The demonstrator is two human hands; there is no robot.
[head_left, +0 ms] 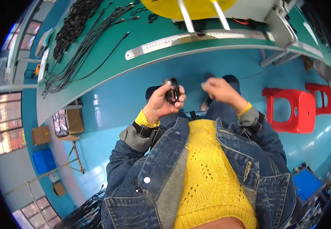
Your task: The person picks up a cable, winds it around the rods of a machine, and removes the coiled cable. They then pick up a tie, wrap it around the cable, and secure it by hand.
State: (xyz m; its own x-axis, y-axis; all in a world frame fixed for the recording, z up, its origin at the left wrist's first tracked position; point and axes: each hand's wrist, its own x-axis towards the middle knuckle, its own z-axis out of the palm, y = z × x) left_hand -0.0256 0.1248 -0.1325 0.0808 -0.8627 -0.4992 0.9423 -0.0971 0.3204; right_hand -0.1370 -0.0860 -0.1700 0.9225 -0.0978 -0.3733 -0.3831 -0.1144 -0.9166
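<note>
A small coil of black cable is bundled in my left hand, its fingers closed around it and its thumb pressed near the top. To the right and apart from the coil, my right hand is raised with its fingers curled together in a pinch, slightly blurred. Whatever lies between those fingertips, if anything, is too small to make out. Both hands are over my lap, in front of the table edge.
Loose black cables and a heap of coiled ones lie on the green table. A steel ruler runs along its near edge below a yellow disc. Red stools stand right; cardboard boxes sit left.
</note>
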